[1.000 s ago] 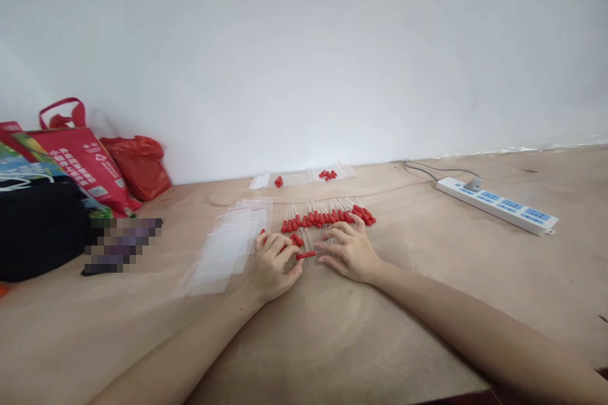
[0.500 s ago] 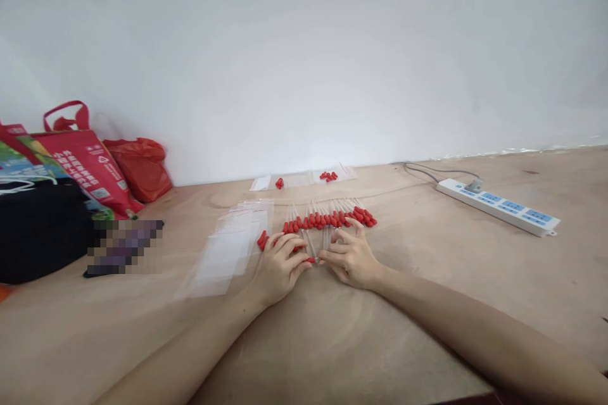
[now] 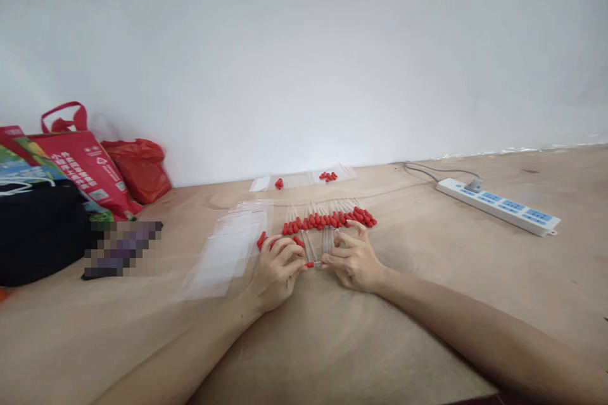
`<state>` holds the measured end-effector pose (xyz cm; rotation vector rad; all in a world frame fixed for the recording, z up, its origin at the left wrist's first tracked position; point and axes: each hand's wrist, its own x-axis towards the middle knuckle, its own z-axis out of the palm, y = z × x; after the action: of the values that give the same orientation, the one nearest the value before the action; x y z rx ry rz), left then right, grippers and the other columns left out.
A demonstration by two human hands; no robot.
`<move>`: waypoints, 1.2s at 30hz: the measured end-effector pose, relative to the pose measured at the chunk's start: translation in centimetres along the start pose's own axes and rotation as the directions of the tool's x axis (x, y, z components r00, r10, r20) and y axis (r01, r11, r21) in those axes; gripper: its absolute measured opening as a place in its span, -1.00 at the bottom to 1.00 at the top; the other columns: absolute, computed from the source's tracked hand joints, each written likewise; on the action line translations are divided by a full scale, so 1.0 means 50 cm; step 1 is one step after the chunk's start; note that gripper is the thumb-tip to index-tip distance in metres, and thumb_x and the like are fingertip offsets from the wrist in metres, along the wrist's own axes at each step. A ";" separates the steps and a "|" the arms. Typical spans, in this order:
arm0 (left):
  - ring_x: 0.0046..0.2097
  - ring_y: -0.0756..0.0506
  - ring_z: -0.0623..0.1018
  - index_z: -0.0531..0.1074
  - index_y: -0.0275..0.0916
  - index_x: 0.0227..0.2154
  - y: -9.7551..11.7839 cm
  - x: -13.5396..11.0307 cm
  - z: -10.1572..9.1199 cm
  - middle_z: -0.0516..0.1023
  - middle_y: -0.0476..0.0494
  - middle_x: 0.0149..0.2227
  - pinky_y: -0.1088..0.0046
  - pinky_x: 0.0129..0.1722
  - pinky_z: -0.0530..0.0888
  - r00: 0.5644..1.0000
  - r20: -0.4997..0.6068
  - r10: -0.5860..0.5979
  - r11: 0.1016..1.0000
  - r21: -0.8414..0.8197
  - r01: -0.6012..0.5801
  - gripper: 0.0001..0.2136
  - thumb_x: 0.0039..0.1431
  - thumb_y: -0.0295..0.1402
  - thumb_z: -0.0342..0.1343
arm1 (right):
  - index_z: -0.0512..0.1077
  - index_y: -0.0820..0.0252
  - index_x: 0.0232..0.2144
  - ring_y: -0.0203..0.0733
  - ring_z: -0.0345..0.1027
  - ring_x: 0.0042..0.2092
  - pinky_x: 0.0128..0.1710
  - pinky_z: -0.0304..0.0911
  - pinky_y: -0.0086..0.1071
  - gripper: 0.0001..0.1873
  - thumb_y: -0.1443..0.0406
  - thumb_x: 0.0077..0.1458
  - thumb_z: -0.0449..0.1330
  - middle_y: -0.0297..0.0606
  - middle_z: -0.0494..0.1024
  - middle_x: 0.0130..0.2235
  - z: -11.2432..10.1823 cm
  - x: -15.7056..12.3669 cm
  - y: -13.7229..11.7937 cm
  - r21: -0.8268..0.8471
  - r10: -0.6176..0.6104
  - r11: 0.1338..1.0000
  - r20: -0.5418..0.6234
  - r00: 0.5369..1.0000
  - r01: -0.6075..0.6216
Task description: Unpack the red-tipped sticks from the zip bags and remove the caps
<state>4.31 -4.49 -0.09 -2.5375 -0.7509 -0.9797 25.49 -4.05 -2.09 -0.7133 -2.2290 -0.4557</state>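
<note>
Between my two hands lies a thin pale stick with a red tip (image 3: pixel 310 264). My left hand (image 3: pixel 278 271) is closed at the red end, thumb and finger pinched on the tip. The fingers of my right hand (image 3: pixel 354 262) pinch the pale stick near the tip's right side. Just beyond is a row of red-tipped sticks (image 3: pixel 323 221), their pale shafts pointing toward the wall. Loose red pieces (image 3: pixel 261 240) lie beside my left fingers, partly hidden by them. Several clear sticks (image 3: pixel 327 240) lie between my hands, partly covered by my right fingers.
Flat clear plastic bags (image 3: pixel 218 253) lie left of my hands. Small bags with red pieces (image 3: pixel 328 176) rest by the wall. A white power strip (image 3: pixel 498 205) with a plugged cord is at right. Red shopping bags (image 3: pixel 90 164) and a black bag (image 3: pixel 42 234) stand at left.
Both hands have shifted slightly, the right a little to the right. More of the red tip and pale stick shows between them. The row beyond has not moved.
</note>
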 end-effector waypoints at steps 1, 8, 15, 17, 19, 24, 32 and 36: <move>-0.22 -0.08 0.37 0.39 -0.21 -0.53 -0.006 -0.004 -0.004 0.46 -0.04 -0.40 0.22 -0.12 0.27 1.000 -0.002 -0.006 1.000 0.010 0.006 -0.84 0.11 -0.48 -0.02 | 0.42 0.09 -0.46 -0.31 0.16 -0.36 -0.01 -0.24 -0.16 -0.80 0.27 0.10 0.02 -0.45 0.39 -0.62 -0.002 -0.004 0.006 0.000 0.018 1.000 0.002 1.000 -0.018; -0.34 -0.03 0.38 0.42 -0.20 -0.37 -0.046 -0.039 -0.018 0.37 -0.09 -0.40 0.44 -0.36 0.37 0.987 0.005 -0.162 0.987 -0.005 0.162 -0.85 0.17 -0.40 -0.06 | 0.47 0.02 -0.35 -0.31 0.16 -0.42 -0.10 -0.15 -0.22 -0.80 0.21 0.10 0.04 -0.40 0.41 -0.60 -0.003 -0.017 0.037 -0.035 0.212 0.976 -0.024 0.977 -0.213; -0.31 -0.03 0.41 0.37 -0.26 -0.18 -0.085 -0.034 0.002 0.29 -0.13 -0.31 0.46 -0.34 0.41 0.874 -0.144 -0.464 0.885 -0.036 0.464 -0.75 0.15 -0.40 -0.15 | 0.37 0.21 -0.16 -0.29 0.26 -0.36 -0.19 -0.10 -0.30 -0.70 0.41 0.08 -0.04 -0.28 0.49 -0.41 0.011 0.003 0.022 -0.018 0.311 0.950 0.054 0.949 -0.310; -0.37 -0.02 0.41 0.35 -0.27 -0.18 -0.104 -0.035 0.001 0.31 -0.10 -0.36 0.46 -0.38 0.41 0.816 -0.146 -0.559 0.828 -0.053 0.558 -0.75 0.11 -0.37 -0.12 | 0.39 0.23 -0.28 -0.31 0.27 -0.38 -0.18 -0.10 -0.31 -0.79 0.40 0.06 -0.02 -0.30 0.49 -0.43 0.015 0.006 0.022 0.024 0.342 0.939 0.015 0.940 -0.342; -0.43 -0.01 0.41 0.31 -0.28 -0.17 -0.118 -0.038 -0.002 0.34 -0.06 -0.40 0.47 -0.44 0.40 0.756 -0.134 -0.641 0.767 -0.081 0.636 -0.74 0.06 -0.33 -0.07 | 0.39 0.22 -0.42 -0.34 0.26 -0.43 -0.17 -0.09 -0.32 -0.85 0.36 0.06 0.02 -0.35 0.48 -0.50 0.020 0.010 0.022 0.054 0.364 0.931 -0.037 0.931 -0.362; -0.41 -0.05 0.42 0.35 -0.24 -0.38 -0.121 -0.038 -0.011 0.45 -0.05 -0.46 0.45 -0.43 0.38 0.749 -0.051 -0.661 0.750 -0.007 0.662 -0.82 0.01 -0.25 0.00 | 0.41 0.16 -0.51 -0.35 0.22 -0.44 -0.18 -0.11 -0.30 -0.85 0.33 0.04 0.07 -0.39 0.47 -0.55 0.035 0.016 0.013 0.023 0.344 0.939 -0.131 0.930 -0.344; -0.38 -0.09 0.43 0.39 -0.24 -0.41 -0.108 -0.036 -0.015 0.51 -0.07 -0.47 0.38 -0.33 0.39 0.790 -0.003 -0.614 0.789 0.018 0.614 -0.77 0.05 -0.17 -0.02 | 0.45 0.11 -0.37 -0.27 0.19 -0.33 -0.13 -0.18 -0.20 -0.84 0.23 0.03 0.09 -0.35 0.47 -0.48 0.034 0.020 0.000 0.010 0.238 0.971 0.065 0.969 -0.239; -0.37 -0.09 0.42 0.40 -0.23 -0.41 -0.112 -0.035 -0.021 0.51 -0.09 -0.42 0.38 -0.31 0.37 0.776 -0.044 -0.629 0.776 0.036 0.630 -0.75 0.09 -0.20 -0.08 | 0.45 0.14 -0.34 -0.24 0.19 -0.30 -0.11 -0.17 -0.18 -0.67 0.04 0.00 0.10 -0.31 0.48 -0.45 0.030 0.022 -0.001 0.065 0.214 0.973 0.120 0.970 -0.222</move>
<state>-0.58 -1.06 0.01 -2.2380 -1.6643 -1.1583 24.01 -2.93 -2.30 -0.9506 -2.2257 -0.2225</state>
